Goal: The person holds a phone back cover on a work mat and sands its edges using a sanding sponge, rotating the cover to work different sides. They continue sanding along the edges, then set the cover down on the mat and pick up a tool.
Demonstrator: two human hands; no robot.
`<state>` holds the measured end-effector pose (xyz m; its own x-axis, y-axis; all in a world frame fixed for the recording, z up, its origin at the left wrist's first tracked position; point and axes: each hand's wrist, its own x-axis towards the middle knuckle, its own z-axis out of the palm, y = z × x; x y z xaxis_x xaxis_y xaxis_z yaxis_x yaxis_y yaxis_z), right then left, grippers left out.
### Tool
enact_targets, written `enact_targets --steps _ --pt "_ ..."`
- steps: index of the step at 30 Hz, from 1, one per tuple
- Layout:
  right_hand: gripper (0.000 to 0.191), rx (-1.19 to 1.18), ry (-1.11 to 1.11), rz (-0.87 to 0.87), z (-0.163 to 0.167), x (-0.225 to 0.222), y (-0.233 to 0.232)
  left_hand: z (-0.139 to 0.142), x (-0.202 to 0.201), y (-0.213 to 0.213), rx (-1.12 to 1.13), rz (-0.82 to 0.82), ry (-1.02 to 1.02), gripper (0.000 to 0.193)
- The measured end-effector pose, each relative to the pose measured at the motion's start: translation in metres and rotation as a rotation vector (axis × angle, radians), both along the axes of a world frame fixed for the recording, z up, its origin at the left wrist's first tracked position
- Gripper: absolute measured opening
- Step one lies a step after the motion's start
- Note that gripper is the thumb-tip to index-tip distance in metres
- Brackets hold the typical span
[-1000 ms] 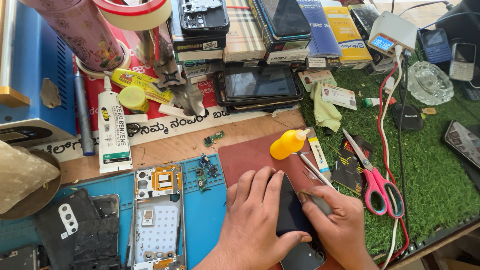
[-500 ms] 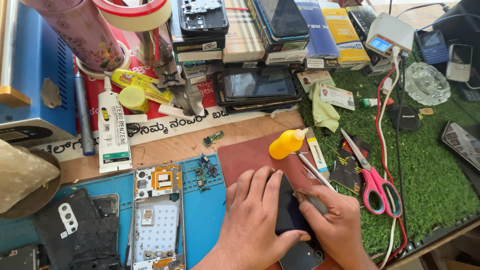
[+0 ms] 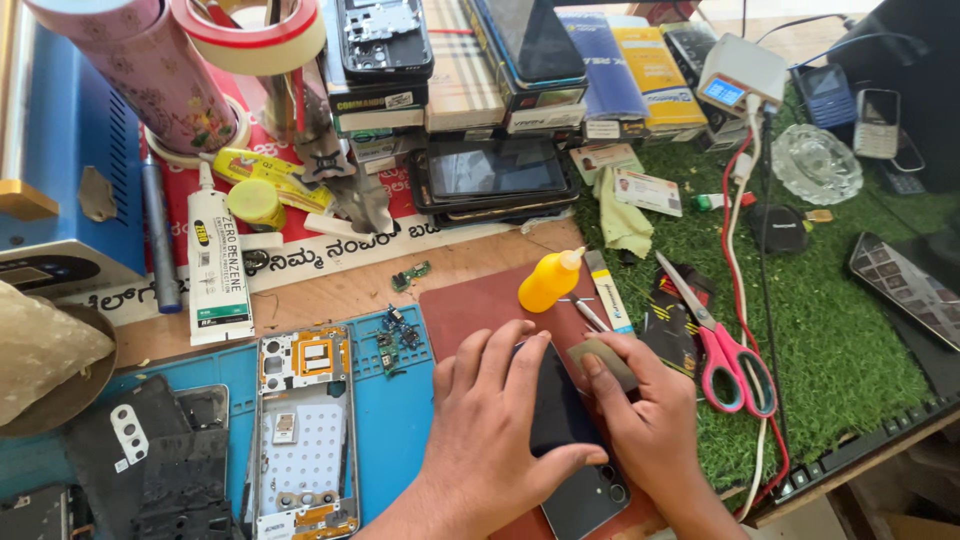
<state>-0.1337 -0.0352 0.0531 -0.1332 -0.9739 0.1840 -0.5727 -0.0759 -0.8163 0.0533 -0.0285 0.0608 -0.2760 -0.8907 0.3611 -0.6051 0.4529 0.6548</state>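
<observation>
A person's left hand point(image 3: 500, 430) lies flat over a dark phone point(image 3: 570, 450), fingers spread and thumb hooked against its lower edge, pinning it to the red mat point(image 3: 470, 305) at the 6 o'clock edge of the bench. The right hand point(image 3: 650, 420) pinches a small grey pad point(image 3: 605, 360) against the phone's upper right corner, at 1 o'clock from the left hand.

The risks are plain. The phone's lower end hangs close to the bench edge, and a hard push from the pad could slide it off. The yellow bottle point(image 3: 550, 282) stands just beyond the fingertips at 12 o'clock, beside tweezers point(image 3: 590, 315); a quick sweep of either hand could tip it and wet the mat. Loose circuit bits point(image 3: 395, 335) at 10 o'clock could be brushed away and lost.

Much stays hidden. The left palm covers most of the phone, so whether its face is cracked, or whether this is its front or back, cannot be told. What the pad is made of is unclear.

Farther out, an open phone frame point(image 3: 305, 430) lies on the blue mat point(image 3: 400, 420) at 9 o'clock, pink scissors point(image 3: 725, 345) rest on green turf point(image 3: 850, 350) at 3 o'clock, a white glue tube point(image 3: 215, 265) sits at 10 o'clock, and stacked boxes point(image 3: 560, 70) line the far edge, cut off at the top.
</observation>
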Motion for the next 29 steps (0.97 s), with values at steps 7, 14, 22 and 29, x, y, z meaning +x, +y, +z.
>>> enact_targets --steps 7,14,22,29 --pt "0.022 -0.15 0.025 -0.106 0.002 -0.021 0.017 0.035 -0.018 0.024 -0.462 -0.055 0.008 0.062" --pt "0.052 -0.197 0.026 0.017 0.006 -0.065 0.044 0.025 -0.052 0.116 -0.718 -0.219 -0.077 0.03" --pt "0.009 -0.61 0.16 0.043 -0.01 -0.12 0.111 -0.151 -0.119 0.214 -0.215 -0.315 -0.024 0.021" --pt "0.02 -0.695 -0.494 -0.074 -0.086 -0.139 0.201 -0.176 -0.147 0.173 0.376 -0.044 -0.417 0.033"
